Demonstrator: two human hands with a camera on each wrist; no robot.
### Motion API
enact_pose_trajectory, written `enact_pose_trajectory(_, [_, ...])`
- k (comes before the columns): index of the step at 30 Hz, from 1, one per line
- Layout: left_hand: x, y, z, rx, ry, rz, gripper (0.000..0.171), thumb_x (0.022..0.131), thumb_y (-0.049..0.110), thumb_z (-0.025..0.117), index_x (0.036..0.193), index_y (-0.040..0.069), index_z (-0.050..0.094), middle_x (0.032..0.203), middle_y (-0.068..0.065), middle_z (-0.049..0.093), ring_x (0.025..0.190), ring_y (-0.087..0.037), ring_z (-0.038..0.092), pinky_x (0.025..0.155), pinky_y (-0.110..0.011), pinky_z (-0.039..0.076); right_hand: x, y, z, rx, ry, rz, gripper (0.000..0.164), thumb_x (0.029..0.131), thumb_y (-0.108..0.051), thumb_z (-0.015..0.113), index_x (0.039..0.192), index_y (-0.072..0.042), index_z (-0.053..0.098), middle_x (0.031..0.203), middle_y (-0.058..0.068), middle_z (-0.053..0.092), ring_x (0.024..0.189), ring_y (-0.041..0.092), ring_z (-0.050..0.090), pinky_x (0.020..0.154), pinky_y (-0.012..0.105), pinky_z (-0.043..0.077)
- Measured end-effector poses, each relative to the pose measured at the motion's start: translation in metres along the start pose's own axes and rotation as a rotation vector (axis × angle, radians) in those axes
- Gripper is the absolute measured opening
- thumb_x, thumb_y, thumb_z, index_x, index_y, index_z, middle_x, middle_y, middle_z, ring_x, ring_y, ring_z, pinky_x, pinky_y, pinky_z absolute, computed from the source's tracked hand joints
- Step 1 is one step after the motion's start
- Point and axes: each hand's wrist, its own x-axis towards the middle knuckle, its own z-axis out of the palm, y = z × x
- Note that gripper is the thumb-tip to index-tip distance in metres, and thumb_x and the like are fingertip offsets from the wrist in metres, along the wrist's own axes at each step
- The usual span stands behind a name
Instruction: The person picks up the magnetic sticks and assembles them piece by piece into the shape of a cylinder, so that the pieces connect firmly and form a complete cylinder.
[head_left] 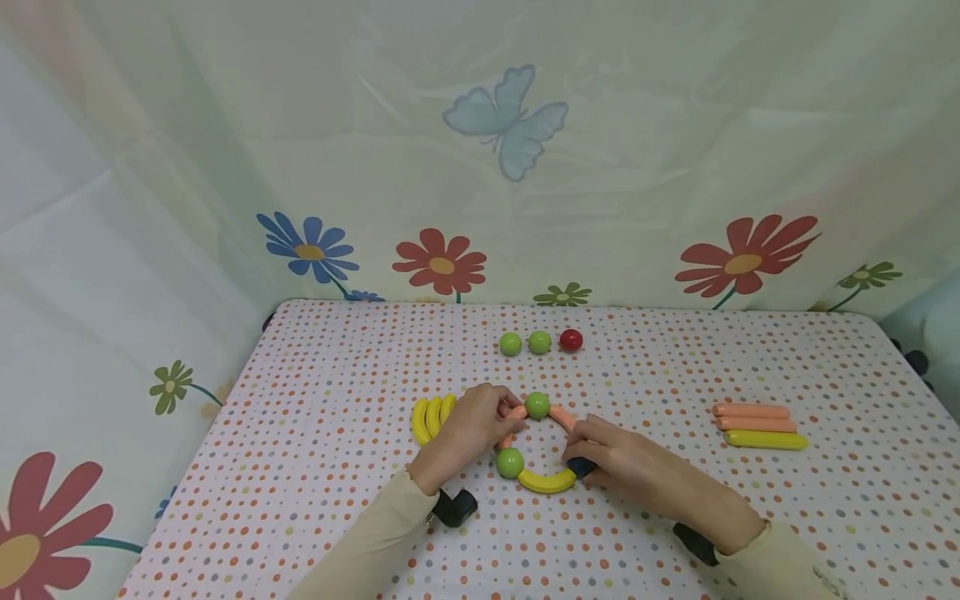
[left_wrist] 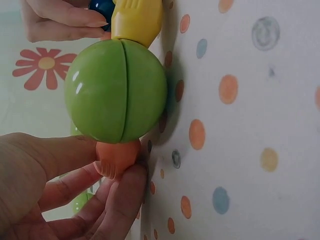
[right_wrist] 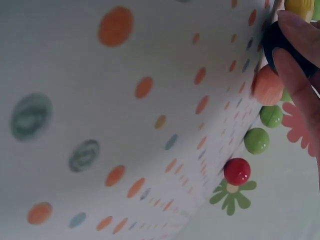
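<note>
A ring of toy rods and balls lies on the table. At its top is a green ball (head_left: pixel 537 406), with an orange curved rod (head_left: pixel 562 417) running right from it. Lower left is a second green ball (left_wrist: pixel 116 91), joined to a yellow curved rod (head_left: pixel 546 482) along the near side. My left hand (head_left: pixel 468 425) pinches the left orange curved rod (left_wrist: pixel 117 154) between thumb and fingers, just by that ball. On the ring's right side, my right hand (head_left: pixel 626 462) grips a dark blue ball (right_wrist: pixel 282 47), which its fingers partly cover.
Several yellow curved rods (head_left: pixel 432 417) lie beside my left hand. Two loose green balls (head_left: pixel 511 343) and a red ball (head_left: pixel 571 340) sit in a row farther back. To the right rest two straight orange rods (head_left: pixel 752 411) and a yellow straight rod (head_left: pixel 766 439).
</note>
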Motion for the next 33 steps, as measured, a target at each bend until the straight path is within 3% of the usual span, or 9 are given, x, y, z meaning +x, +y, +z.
enact_pose_trajectory(4, [0.001, 0.001, 0.001, 0.001, -0.001, -0.007, 0.019, 0.094, 0.01, 0.079, 0.11, -0.001, 0.074, 0.077, 0.001, 0.063, 0.055, -0.005, 0.05, 0.053, -0.017, 0.039, -0.002, 0.001, 0.0, 0.013, 0.002, 0.006, 0.042, 0.073, 0.007, 0.091, 0.107, -0.009, 0.072, 0.114, -0.001, 0.064, 0.103, 0.016, 0.063, 0.083, 0.031, 0.059])
enact_pose_trajectory(9, [0.001, 0.001, 0.0, 0.004, -0.008, -0.01, 0.02, 0.094, 0.011, 0.079, 0.11, -0.001, 0.074, 0.076, 0.001, 0.063, 0.054, -0.004, 0.05, 0.053, -0.017, 0.039, 0.006, -0.004, -0.012, 0.03, -0.11, 0.143, 0.044, 0.083, -0.016, 0.09, 0.122, -0.01, 0.071, 0.122, 0.0, 0.065, 0.108, 0.016, 0.062, 0.084, 0.036, 0.059])
enact_pose_trajectory(11, [0.001, 0.001, 0.0, 0.004, -0.011, -0.003, 0.021, 0.094, 0.011, 0.08, 0.11, -0.001, 0.074, 0.076, 0.001, 0.063, 0.054, -0.004, 0.05, 0.053, -0.017, 0.039, 0.015, -0.005, -0.016, 0.017, -0.116, 0.177, 0.046, 0.087, -0.023, 0.088, 0.127, -0.009, 0.071, 0.122, 0.001, 0.065, 0.104, 0.014, 0.062, 0.082, 0.035, 0.058])
enact_pose_trajectory(16, [0.001, 0.001, 0.0, 0.0, -0.019, -0.01, 0.021, 0.094, 0.012, 0.08, 0.11, 0.0, 0.073, 0.075, 0.002, 0.063, 0.054, -0.005, 0.051, 0.055, -0.018, 0.04, 0.044, 0.001, -0.016, -0.038, -0.072, 0.253, 0.035, 0.092, -0.013, 0.082, 0.124, -0.004, 0.071, 0.121, 0.007, 0.064, 0.103, 0.018, 0.063, 0.082, 0.036, 0.058])
enact_pose_trajectory(23, [0.001, 0.003, 0.001, 0.007, -0.018, -0.008, 0.022, 0.093, 0.012, 0.081, 0.11, 0.0, 0.074, 0.077, 0.002, 0.063, 0.057, -0.005, 0.051, 0.056, -0.018, 0.04, 0.074, 0.019, -0.005, 0.057, -0.176, 0.392, 0.026, 0.094, -0.005, 0.077, 0.119, 0.001, 0.072, 0.11, 0.006, 0.067, 0.089, 0.011, 0.059, 0.077, 0.029, 0.055])
enact_pose_trajectory(33, [0.001, 0.002, 0.001, -0.014, -0.024, -0.029, 0.021, 0.095, 0.012, 0.08, 0.11, 0.0, 0.073, 0.073, 0.002, 0.063, 0.052, -0.005, 0.051, 0.054, -0.018, 0.039, 0.075, 0.025, 0.004, 0.07, -0.112, 0.348, 0.026, 0.091, -0.002, 0.08, 0.115, 0.002, 0.075, 0.109, 0.009, 0.07, 0.095, 0.017, 0.067, 0.08, 0.032, 0.058])
